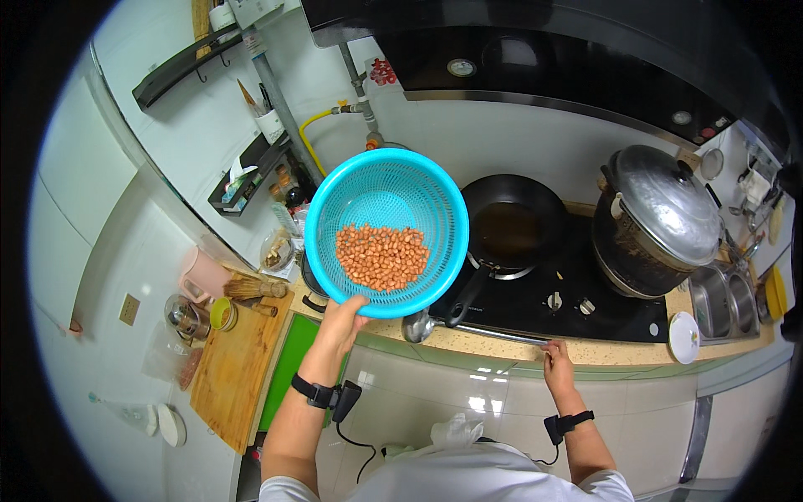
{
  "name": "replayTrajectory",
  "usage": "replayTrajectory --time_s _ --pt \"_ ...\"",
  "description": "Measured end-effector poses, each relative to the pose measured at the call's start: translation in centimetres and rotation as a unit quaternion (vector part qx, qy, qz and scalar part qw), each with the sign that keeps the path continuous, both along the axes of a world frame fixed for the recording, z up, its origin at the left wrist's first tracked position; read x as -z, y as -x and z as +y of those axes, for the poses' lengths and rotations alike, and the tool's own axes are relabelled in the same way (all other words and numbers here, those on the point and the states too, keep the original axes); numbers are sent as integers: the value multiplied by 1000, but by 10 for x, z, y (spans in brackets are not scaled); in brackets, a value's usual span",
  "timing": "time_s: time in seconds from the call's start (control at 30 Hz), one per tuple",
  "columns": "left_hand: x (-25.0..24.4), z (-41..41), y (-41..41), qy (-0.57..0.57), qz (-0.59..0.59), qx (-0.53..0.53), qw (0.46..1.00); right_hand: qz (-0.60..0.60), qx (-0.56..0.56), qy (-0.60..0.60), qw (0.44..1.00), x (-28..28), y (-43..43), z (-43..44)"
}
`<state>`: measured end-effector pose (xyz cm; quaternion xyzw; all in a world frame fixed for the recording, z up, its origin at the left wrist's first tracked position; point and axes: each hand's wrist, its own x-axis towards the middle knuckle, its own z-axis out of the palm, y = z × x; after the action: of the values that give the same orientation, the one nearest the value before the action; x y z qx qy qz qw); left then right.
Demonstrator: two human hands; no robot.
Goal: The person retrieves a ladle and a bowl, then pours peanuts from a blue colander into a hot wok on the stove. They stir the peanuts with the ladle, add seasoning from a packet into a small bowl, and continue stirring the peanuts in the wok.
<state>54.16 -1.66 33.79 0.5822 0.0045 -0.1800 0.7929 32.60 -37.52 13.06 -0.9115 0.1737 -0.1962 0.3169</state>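
Observation:
My left hand (342, 323) grips the near rim of a turquoise plastic colander (453, 263), tilted so its inside faces the camera. Shelled peanuts (384, 257) with reddish skins lie gathered in its lower part. Farther right, the fingers of my right hand (557, 357) close on the handle end of a metal ladle (417, 326), whose bowl rests near the counter's front edge, below the colander. Behind and right of the colander, a black frying pan (507, 229) with brownish liquid, probably oil, stands on the left burner of the black gas hob (602, 323).
A large lidded metal pot (659, 219) covers the hob's right side, beside a double sink (712, 301) and a white plate (684, 337). On the left are a wooden board (229, 376), a brush (254, 288) and a pink jug (204, 276). The range hood (552, 69) overhangs the hob.

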Motion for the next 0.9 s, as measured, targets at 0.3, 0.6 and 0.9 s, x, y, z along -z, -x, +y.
replayTrajectory --time_s 0.3,0.6,0.9 --pt "-10 -39 -32 -28 -19 33 999 25 27 -31 999 16 17 -5" --pt "-15 -90 -56 -20 -40 60 997 44 65 -33 996 29 57 -6" --pt "-8 -106 -71 58 32 87 994 -7 20 84 996 28 38 -11"
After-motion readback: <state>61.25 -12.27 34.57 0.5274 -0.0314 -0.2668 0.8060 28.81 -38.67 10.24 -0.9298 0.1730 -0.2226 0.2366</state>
